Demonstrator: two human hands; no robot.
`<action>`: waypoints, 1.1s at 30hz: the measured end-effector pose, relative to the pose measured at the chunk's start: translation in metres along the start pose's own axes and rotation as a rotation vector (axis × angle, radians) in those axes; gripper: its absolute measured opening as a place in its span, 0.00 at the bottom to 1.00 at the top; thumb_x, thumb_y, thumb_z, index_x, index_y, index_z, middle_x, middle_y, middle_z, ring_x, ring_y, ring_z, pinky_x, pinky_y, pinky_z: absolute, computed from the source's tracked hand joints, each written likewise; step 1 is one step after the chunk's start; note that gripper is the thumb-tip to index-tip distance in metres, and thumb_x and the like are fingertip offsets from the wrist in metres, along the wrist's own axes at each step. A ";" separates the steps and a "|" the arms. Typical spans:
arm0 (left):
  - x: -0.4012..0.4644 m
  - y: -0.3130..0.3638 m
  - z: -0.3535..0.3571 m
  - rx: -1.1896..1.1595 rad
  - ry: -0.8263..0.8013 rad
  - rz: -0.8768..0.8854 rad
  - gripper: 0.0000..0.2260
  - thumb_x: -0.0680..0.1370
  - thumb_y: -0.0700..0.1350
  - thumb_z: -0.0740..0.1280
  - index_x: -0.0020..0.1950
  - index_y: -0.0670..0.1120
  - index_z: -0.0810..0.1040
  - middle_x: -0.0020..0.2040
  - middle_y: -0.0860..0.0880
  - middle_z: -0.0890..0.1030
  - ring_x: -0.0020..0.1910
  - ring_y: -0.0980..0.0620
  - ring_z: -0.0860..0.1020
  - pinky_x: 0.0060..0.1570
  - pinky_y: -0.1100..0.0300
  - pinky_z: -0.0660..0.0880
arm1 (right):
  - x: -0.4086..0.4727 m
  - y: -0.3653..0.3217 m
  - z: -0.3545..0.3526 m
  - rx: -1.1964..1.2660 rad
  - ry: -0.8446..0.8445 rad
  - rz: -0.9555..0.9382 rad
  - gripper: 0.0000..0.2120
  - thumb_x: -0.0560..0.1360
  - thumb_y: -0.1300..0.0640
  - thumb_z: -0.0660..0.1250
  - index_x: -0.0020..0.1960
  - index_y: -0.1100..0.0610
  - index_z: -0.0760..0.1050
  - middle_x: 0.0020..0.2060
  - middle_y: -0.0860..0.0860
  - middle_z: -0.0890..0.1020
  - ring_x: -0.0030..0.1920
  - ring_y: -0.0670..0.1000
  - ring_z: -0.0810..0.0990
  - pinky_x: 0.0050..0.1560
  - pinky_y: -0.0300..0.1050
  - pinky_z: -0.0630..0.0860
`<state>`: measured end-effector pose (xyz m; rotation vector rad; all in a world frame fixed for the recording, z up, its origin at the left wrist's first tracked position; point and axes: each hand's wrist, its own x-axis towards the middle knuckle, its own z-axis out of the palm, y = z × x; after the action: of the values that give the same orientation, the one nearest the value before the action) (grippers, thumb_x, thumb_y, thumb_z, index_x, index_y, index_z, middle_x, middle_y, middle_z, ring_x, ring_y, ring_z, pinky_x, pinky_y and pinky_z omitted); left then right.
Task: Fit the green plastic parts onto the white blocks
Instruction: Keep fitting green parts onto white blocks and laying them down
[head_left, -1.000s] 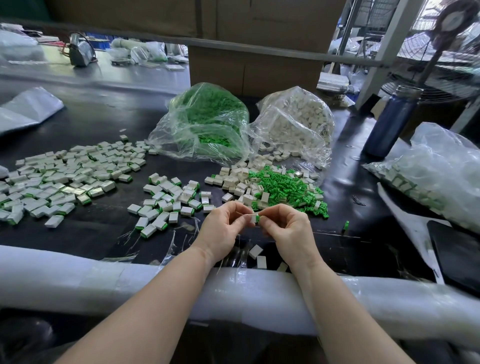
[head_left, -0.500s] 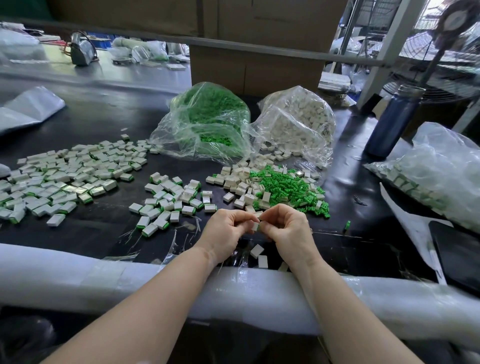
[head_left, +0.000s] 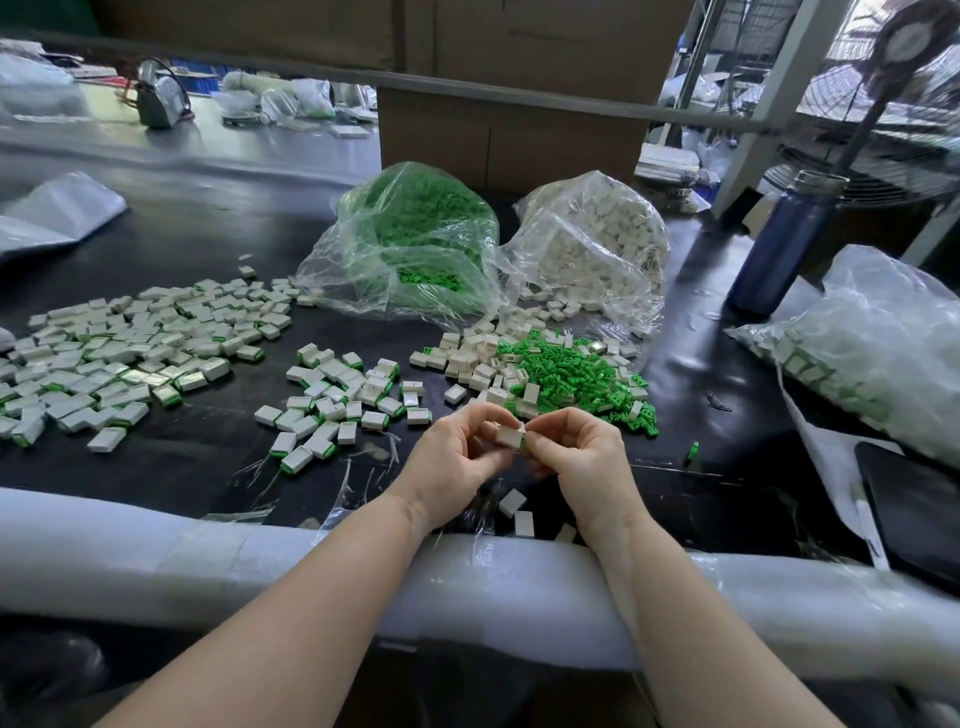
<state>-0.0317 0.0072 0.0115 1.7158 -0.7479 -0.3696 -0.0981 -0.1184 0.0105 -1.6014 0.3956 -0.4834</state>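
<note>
Sitting at a dark counter (head_left: 197, 457), a person works with both hands close together near its front edge. Far left lies a wide spread of finished blocks (head_left: 130, 353), white with green edges; a smaller cluster (head_left: 343, 400) lies nearer the middle. The left hand (head_left: 457, 457) pinches a white block (head_left: 509, 435) between thumb and fingertips. The right hand (head_left: 582, 452) touches the block's right end, its fingers curled around a green part (head_left: 523, 442), which barely shows. Behind them sit loose white blocks and green parts (head_left: 566, 374), then two clear bags of stock. The fitting step seems under way; next the part likely needs pressing fully home, then the block set aside.
</note>
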 end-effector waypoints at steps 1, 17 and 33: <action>0.000 0.000 0.000 0.006 -0.001 0.000 0.07 0.75 0.36 0.67 0.49 0.47 0.77 0.45 0.38 0.79 0.39 0.47 0.75 0.47 0.53 0.77 | 0.000 0.000 -0.001 0.011 -0.003 0.004 0.09 0.71 0.70 0.68 0.37 0.59 0.78 0.27 0.50 0.80 0.27 0.45 0.76 0.31 0.39 0.76; 0.001 -0.003 -0.004 -0.035 0.052 -0.069 0.05 0.77 0.41 0.66 0.43 0.48 0.79 0.39 0.48 0.81 0.40 0.53 0.79 0.47 0.62 0.77 | -0.004 0.000 0.002 -0.043 -0.056 0.040 0.08 0.75 0.65 0.66 0.38 0.60 0.77 0.28 0.53 0.79 0.25 0.43 0.76 0.28 0.35 0.75; 0.001 -0.004 -0.004 0.308 -0.041 -0.087 0.07 0.78 0.45 0.64 0.40 0.48 0.78 0.29 0.52 0.72 0.30 0.55 0.68 0.37 0.59 0.67 | -0.003 0.001 0.001 -0.332 -0.155 0.022 0.12 0.74 0.65 0.65 0.33 0.56 0.75 0.26 0.52 0.76 0.27 0.46 0.71 0.30 0.40 0.70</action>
<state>-0.0273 0.0105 0.0091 2.0408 -0.7926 -0.3638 -0.0999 -0.1159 0.0090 -1.9394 0.3891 -0.2830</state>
